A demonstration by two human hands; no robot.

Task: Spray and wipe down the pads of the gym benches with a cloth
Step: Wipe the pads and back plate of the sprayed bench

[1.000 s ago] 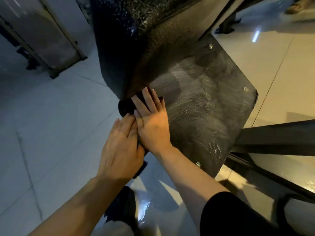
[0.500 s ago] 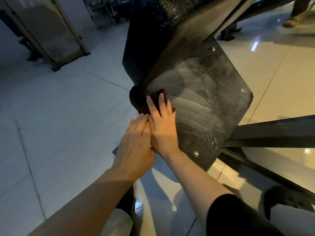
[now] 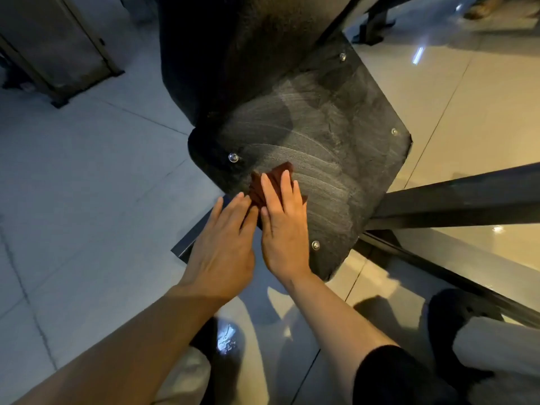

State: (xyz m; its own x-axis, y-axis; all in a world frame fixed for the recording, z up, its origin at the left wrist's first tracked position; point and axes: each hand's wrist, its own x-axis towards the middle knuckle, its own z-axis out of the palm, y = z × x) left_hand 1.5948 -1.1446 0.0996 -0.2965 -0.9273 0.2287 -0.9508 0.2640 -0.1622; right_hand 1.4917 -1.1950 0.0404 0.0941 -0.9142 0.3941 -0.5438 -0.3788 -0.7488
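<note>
1. Right hand [image 3: 283, 229] is pressing flat, fingers straight, on the reddish-brown cloth [image 3: 270, 182].
2. Cloth is lying on the black bench pad [image 3: 336, 147], near its lower left edge.
3. Left hand [image 3: 225, 244] is resting alongside, fingers straight, fingertips touching the cloth's edge.
4. Curved wipe streaks are showing across the pad.

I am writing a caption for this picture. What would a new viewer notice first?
First, two flat hands in the centre: the right hand presses a dark red cloth on the black bench pad, the left hand beside it. Pale curved wipe streaks cross the pad.
</note>
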